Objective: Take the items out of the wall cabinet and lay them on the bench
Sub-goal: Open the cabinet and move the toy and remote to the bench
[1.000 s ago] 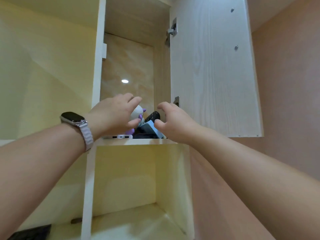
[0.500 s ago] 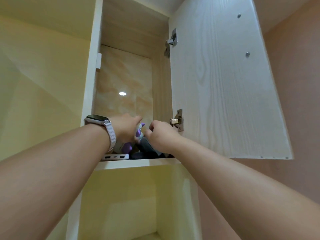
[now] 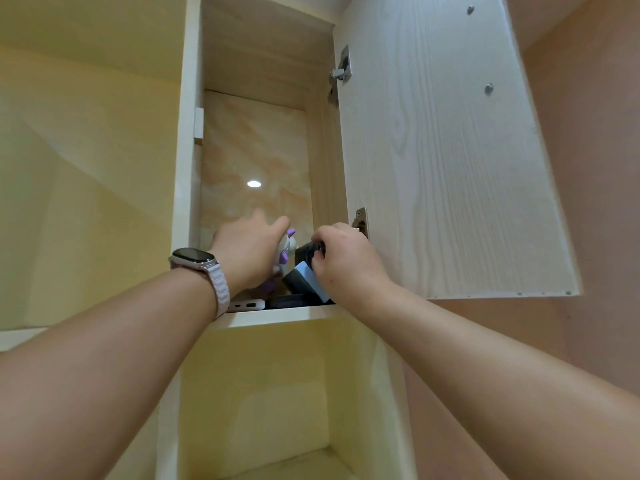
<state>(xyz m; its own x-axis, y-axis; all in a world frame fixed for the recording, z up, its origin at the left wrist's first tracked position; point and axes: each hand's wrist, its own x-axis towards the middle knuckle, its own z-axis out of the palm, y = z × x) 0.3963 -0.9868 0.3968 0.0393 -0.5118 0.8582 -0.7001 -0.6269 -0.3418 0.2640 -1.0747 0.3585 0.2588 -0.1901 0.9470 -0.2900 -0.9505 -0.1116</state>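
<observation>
Both hands reach up into the open wall cabinet [image 3: 254, 140]. My left hand [image 3: 247, 252], with a watch on the wrist, wraps around a white and purple toy [image 3: 287, 249]. My right hand [image 3: 343, 261] grips a small black device [image 3: 304, 251] that sits above a dark box with a light blue face [image 3: 301, 278]. A white power bank [image 3: 246, 305] and a flat dark item [image 3: 291, 301] lie at the shelf's front edge [image 3: 277, 315]. How many more items lie behind is hidden by my hands.
The cabinet door [image 3: 446, 150] stands open to the right, with two hinges on its inner edge. Below the shelf is an open yellowish niche [image 3: 270, 403]. A pinkish wall [image 3: 588, 202] runs on the right.
Both hands went from hovering open in front of the shelf to reaching inside; the left closed around the toy and the right closed on the black device. The camera tilted upward.
</observation>
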